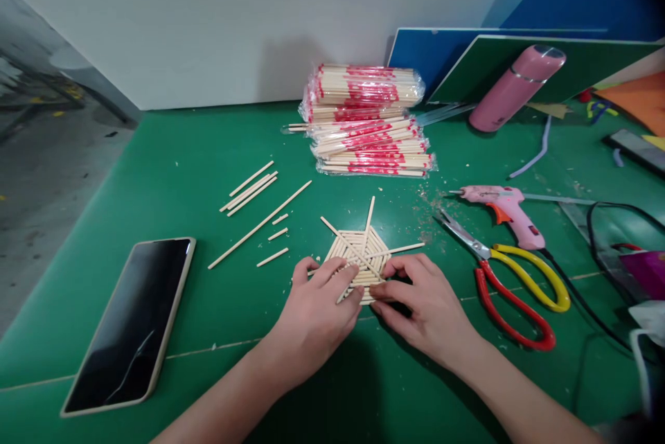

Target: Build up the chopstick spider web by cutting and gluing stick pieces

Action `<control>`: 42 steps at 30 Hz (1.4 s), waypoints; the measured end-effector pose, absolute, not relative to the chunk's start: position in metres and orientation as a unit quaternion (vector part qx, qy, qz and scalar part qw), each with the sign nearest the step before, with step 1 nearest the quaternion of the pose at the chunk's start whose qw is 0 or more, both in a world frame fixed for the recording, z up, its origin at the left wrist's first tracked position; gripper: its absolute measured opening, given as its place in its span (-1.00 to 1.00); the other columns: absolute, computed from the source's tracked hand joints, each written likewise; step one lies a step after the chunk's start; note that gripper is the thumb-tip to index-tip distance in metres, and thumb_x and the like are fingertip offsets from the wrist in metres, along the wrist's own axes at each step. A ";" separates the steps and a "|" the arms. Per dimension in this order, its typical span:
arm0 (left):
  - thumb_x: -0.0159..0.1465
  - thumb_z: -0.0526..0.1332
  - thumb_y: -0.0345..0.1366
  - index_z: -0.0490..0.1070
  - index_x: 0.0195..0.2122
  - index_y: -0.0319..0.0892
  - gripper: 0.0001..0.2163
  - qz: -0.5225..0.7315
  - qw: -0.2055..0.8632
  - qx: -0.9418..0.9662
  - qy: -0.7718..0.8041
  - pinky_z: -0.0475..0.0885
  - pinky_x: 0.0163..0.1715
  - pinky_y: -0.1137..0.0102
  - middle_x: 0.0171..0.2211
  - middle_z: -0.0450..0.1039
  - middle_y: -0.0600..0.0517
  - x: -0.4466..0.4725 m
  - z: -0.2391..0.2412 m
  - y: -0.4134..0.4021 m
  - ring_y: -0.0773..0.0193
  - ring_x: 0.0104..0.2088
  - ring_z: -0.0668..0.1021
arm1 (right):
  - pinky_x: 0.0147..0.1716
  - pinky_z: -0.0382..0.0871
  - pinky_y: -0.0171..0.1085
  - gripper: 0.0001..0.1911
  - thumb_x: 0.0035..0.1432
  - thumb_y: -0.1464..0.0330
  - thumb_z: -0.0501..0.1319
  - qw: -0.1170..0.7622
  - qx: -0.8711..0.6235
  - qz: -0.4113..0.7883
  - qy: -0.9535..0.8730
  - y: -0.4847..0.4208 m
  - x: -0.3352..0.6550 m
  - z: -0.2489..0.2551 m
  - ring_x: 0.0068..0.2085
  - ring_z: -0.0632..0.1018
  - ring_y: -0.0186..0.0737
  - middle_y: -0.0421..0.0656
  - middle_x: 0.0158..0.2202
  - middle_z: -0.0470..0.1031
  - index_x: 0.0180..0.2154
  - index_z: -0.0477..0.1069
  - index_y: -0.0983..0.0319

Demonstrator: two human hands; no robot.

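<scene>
A flat hexagonal piece made of wooden sticks [364,250] lies on the green table [181,153], with three long sticks crossing it. My left hand [316,305] rests on its near left edge, fingers pressed down on the sticks. My right hand [423,298] sits at its near right edge, fingertips pinched against the lowest sticks. The fingertips of both hands nearly meet at the front of the piece.
Loose cut sticks [254,212] lie to the left, a phone [132,323] nearer left. Wrapped chopstick bundles [366,122] stack behind. Scissors [512,281], a pink glue gun [501,212] with cable, and a pink bottle [514,87] lie to the right.
</scene>
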State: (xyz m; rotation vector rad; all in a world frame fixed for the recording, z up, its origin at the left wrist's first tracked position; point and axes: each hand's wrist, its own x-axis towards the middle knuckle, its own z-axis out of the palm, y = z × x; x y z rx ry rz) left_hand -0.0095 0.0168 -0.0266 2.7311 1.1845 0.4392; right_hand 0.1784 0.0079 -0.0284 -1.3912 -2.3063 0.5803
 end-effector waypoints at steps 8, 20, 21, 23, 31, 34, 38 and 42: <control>0.21 0.06 -0.35 0.41 -0.30 -0.13 -0.85 0.144 0.073 0.907 0.390 0.10 -0.18 0.14 -0.13 0.42 -0.03 -0.010 -0.028 0.017 0.10 -0.09 0.36 | -0.26 0.21 -0.18 -0.87 0.04 0.32 0.16 0.194 -0.501 0.201 -0.819 0.007 0.177 -0.028 -0.22 0.33 -0.18 -0.15 -0.25 0.36 -0.34 0.46 0.12; 0.25 -0.01 -0.33 0.35 -0.19 -0.10 -0.81 0.129 0.108 0.907 0.387 0.07 -0.17 0.15 -0.08 0.37 -0.01 -0.014 -0.023 0.014 0.13 -0.04 0.34 | -0.23 0.25 -0.19 -0.74 -0.06 0.39 0.22 0.247 -0.498 0.200 -0.807 0.004 0.184 -0.030 -0.20 0.34 -0.17 -0.13 -0.24 0.35 -0.23 0.38 0.19; 0.25 -0.01 -0.34 0.32 -0.14 -0.11 -0.80 0.130 0.116 0.906 0.387 0.07 -0.16 0.16 -0.07 0.37 -0.01 -0.015 -0.023 0.014 0.15 -0.03 0.34 | -0.24 0.26 -0.19 -0.76 -0.06 0.39 0.22 0.245 -0.496 0.203 -0.808 0.004 0.184 -0.030 -0.20 0.34 -0.18 -0.14 -0.25 0.35 -0.25 0.39 0.18; 0.24 0.02 -0.33 0.24 -0.04 -0.12 -0.74 0.138 0.134 0.901 0.388 0.06 -0.13 0.18 -0.05 0.35 -0.02 -0.017 -0.021 0.014 0.17 -0.02 0.33 | -0.25 0.25 -0.20 -0.79 -0.06 0.40 0.22 0.241 -0.495 0.207 -0.809 0.003 0.184 -0.029 -0.22 0.35 -0.19 -0.15 -0.26 0.36 -0.28 0.40 0.16; 0.16 0.12 -0.30 0.36 -0.21 -0.13 -0.83 0.171 0.142 0.857 0.464 0.11 -0.17 0.20 -0.22 0.40 0.00 -0.028 -0.018 0.002 0.15 -0.14 0.35 | -0.26 0.23 -0.17 -0.77 -0.08 0.38 0.23 0.240 -0.501 0.212 -0.804 0.003 0.184 -0.033 -0.21 0.35 -0.16 -0.14 -0.26 0.36 -0.27 0.39 0.17; 0.17 0.10 -0.31 0.38 -0.28 -0.14 -0.88 0.166 0.132 0.855 0.472 0.12 -0.21 0.21 -0.32 0.40 0.02 -0.027 -0.020 -0.001 0.17 -0.21 0.35 | -0.26 0.23 -0.17 -0.77 -0.07 0.36 0.23 0.240 -0.501 0.214 -0.803 0.002 0.183 -0.034 -0.21 0.35 -0.16 -0.15 -0.26 0.36 -0.27 0.40 0.15; 0.19 0.07 -0.33 0.39 -0.30 -0.13 -0.87 0.164 0.121 0.864 0.460 0.12 -0.22 0.20 -0.36 0.38 0.03 -0.024 -0.024 0.000 0.19 -0.25 0.34 | -0.28 0.23 -0.19 -0.83 -0.05 0.37 0.21 0.243 -0.496 0.214 -0.806 0.004 0.180 -0.034 -0.22 0.35 -0.18 -0.16 -0.27 0.36 -0.31 0.42 0.14; 0.21 0.04 -0.37 0.42 -0.33 -0.09 -0.84 0.164 0.087 0.879 0.439 0.11 -0.25 0.21 -0.39 0.38 0.03 -0.021 -0.028 0.003 0.21 -0.28 0.33 | -0.28 0.22 -0.20 -0.87 -0.03 0.39 0.21 0.248 -0.494 0.212 -0.806 0.005 0.179 -0.034 -0.23 0.35 -0.19 -0.16 -0.29 0.35 -0.35 0.44 0.13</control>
